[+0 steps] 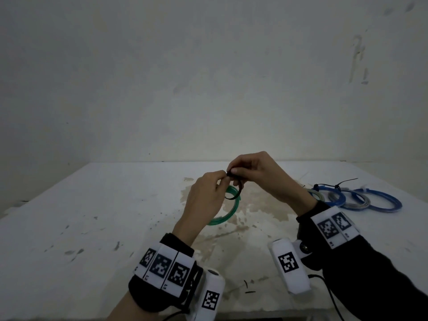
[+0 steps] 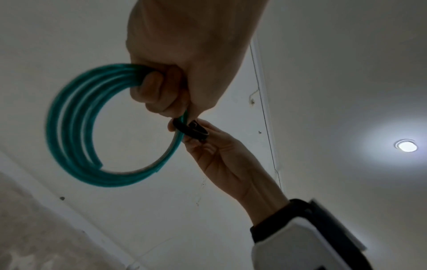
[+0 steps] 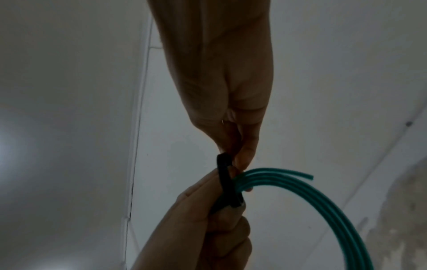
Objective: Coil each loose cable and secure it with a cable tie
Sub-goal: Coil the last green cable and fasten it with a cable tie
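Note:
A green cable coil (image 1: 228, 210) of several loops is held up above the white table (image 1: 92, 216). My left hand (image 1: 220, 178) grips it at the top, with fingers curled round the loops (image 2: 157, 87). A black cable tie (image 1: 236, 181) is wrapped round the bundle beside that grip. My right hand (image 1: 232, 170) pinches the tie's upper end between thumb and fingertips (image 3: 235, 157). In the right wrist view the tie (image 3: 227, 182) crosses the green loops (image 3: 323, 201), and one cut cable end sticks out to the right. In the left wrist view the tie (image 2: 191, 128) forms a small loop.
Blue and grey coiled cables (image 1: 361, 198) lie on the table at the right, one with a black tie (image 1: 345, 181) sticking up. Small black scraps (image 1: 247, 288) lie near the front edge. A stained patch spreads under the hands. A pale wall stands behind the table.

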